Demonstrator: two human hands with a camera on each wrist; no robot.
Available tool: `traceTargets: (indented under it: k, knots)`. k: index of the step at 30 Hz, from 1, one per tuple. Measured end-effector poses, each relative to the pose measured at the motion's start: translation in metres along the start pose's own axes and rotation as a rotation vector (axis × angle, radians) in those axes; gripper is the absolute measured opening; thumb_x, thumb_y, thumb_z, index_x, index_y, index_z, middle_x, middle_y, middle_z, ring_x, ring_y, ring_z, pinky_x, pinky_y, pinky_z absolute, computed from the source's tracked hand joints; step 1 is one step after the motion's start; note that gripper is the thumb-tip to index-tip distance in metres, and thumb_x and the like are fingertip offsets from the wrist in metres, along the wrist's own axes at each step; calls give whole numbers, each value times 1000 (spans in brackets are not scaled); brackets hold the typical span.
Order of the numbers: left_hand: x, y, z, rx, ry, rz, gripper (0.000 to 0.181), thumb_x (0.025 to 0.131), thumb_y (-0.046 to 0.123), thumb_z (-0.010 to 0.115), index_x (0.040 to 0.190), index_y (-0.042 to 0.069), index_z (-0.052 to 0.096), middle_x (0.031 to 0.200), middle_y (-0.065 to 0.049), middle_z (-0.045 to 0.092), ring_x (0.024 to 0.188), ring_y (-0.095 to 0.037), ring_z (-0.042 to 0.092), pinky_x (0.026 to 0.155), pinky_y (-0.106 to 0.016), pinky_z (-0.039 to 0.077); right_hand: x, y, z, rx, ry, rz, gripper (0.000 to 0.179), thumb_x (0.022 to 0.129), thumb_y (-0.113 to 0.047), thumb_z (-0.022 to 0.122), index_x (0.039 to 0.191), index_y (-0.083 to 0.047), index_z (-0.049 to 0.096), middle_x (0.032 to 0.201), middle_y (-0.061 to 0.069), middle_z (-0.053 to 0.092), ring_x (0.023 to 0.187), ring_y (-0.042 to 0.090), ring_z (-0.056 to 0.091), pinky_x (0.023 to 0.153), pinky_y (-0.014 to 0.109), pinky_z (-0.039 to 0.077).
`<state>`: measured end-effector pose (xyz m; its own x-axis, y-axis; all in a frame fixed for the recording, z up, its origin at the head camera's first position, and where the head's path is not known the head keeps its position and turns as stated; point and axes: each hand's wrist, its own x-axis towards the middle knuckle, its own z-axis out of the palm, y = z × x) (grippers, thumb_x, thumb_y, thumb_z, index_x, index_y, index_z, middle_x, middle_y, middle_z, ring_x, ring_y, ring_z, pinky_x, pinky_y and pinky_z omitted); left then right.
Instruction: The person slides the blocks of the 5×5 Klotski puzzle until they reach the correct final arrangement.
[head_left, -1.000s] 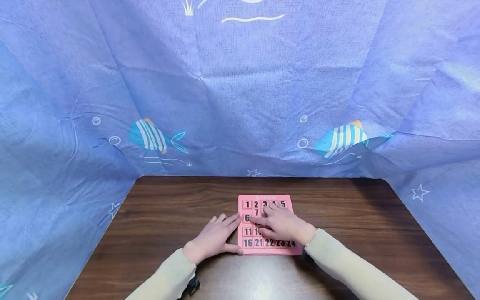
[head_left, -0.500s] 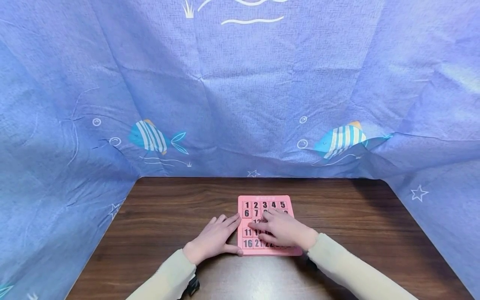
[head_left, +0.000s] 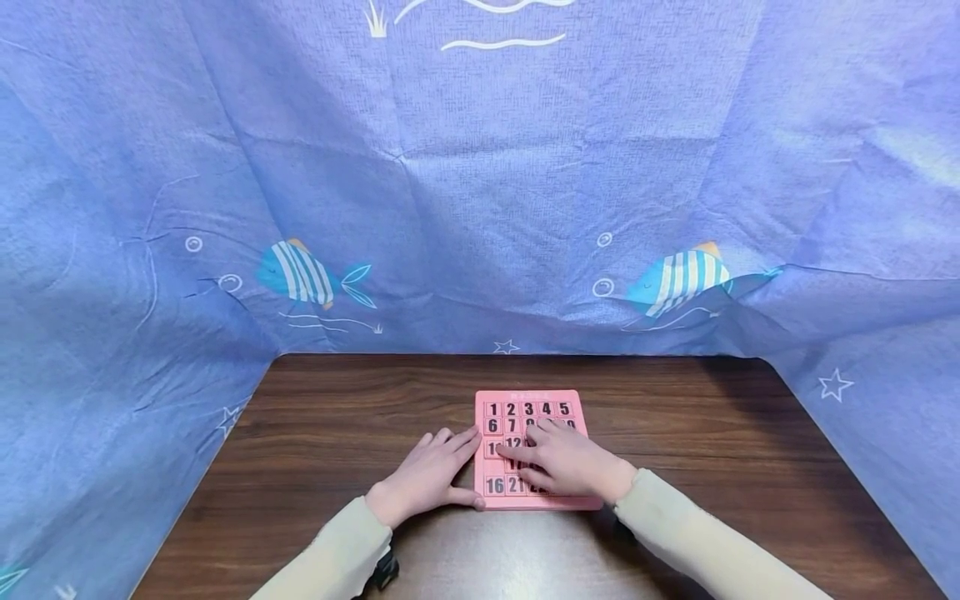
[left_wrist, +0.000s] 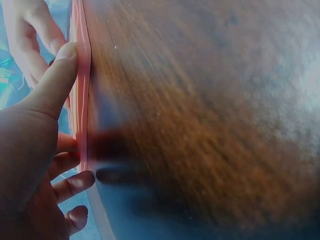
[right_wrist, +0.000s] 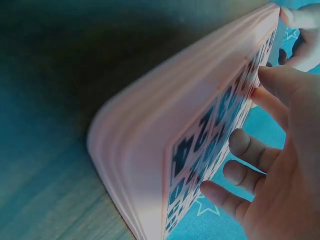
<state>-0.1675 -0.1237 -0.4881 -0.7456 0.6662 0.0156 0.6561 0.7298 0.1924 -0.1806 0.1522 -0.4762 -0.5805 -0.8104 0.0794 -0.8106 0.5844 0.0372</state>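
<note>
A pink sliding number puzzle (head_left: 540, 503) lies flat on the table, with black numerals on its tiles. My left hand (head_left: 423, 475) rests along its left side, fingers fairly straight against the edge and the thumb at the near left corner. Over the board is my right hand (head_left: 570, 457), its index fingertip touching a tile (head_left: 492, 449) in the left column, third row, whose numeral is partly covered. Below that tile the slot is bare pink. The right wrist view shows the other fingers loosely bent above the tiles (right_wrist: 205, 135). Several tiles are hidden under this hand.
The dark wood-grain table (head_left: 345, 417) extends on all sides of the puzzle. A blue curtain (head_left: 480, 192) printed with fish and stars hangs behind and at both sides of it.
The 6 tile has slid away from me into the second row. After it, the tile below has slid from the fourth row to the third under my right index finger. My left hand stays put.
</note>
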Motion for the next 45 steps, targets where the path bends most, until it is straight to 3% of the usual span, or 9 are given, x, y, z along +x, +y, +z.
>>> traceTargets:
  k: [3, 7, 10, 17, 22, 26, 34, 45]
  knots:
    - [0, 0, 1, -10, 7, 1, 96, 85, 68, 71, 154, 5, 51, 160, -9, 49, 123, -23, 51, 96, -42, 44, 3, 2, 0, -4, -6, 16, 45, 102, -37, 64, 146, -30, 63, 94, 2, 60, 93, 20, 52, 89, 45, 49]
    - [1, 0, 0, -15, 7, 2, 96, 85, 69, 70, 154, 6, 50, 160, -9, 48, 124, -23, 51, 96, -42, 44, 2, -1, -2, 11, 4, -1, 44, 102, -37, 63, 145, -30, 64, 100, 3, 63, 97, 20, 57, 93, 46, 50]
    - [1, -1, 0, -19, 6, 3, 96, 85, 69, 70, 154, 5, 51, 160, -9, 48, 124, -24, 51, 96, -43, 44, -3, -8, -4, 30, 29, -48, 42, 102, -38, 63, 143, -30, 66, 102, 0, 63, 99, 19, 58, 95, 46, 51]
    - [-1, -2, 1, 3, 1, -6, 98, 84, 72, 69, 156, 7, 49, 161, -8, 48, 123, -23, 52, 95, -40, 44, -15, -25, -5, 15, 70, -150, 39, 102, -41, 64, 139, -31, 69, 96, -7, 58, 93, 13, 53, 84, 36, 50]
    - [-2, -2, 0, 12, 6, -5, 99, 83, 72, 69, 155, 7, 50, 160, -8, 48, 123, -23, 52, 94, -40, 44, -9, -24, -6, 0, 35, -104, 39, 103, -42, 62, 141, -32, 68, 96, -6, 58, 94, 14, 54, 88, 38, 49]
    - [-2, -2, 0, 11, 5, -4, 99, 84, 72, 69, 155, 7, 50, 160, -8, 48, 124, -23, 52, 94, -40, 44, -5, -23, -5, -42, 63, -73, 39, 102, -43, 63, 139, -33, 69, 99, -3, 60, 96, 16, 57, 86, 40, 49]
    - [-1, -1, 1, 6, 12, 2, 97, 84, 71, 69, 155, 7, 51, 159, -8, 49, 122, -23, 53, 94, -41, 44, -12, -29, -5, -10, 103, -151, 36, 100, -43, 66, 135, -33, 72, 95, -7, 58, 93, 14, 55, 85, 38, 50]
    - [-2, -1, -3, -10, 14, 6, 97, 84, 69, 71, 155, 6, 50, 159, -8, 49, 123, -24, 52, 94, -41, 44, -7, -23, 1, -12, 76, -18, 42, 102, -41, 63, 143, -31, 67, 96, -2, 59, 94, 17, 55, 86, 40, 49]
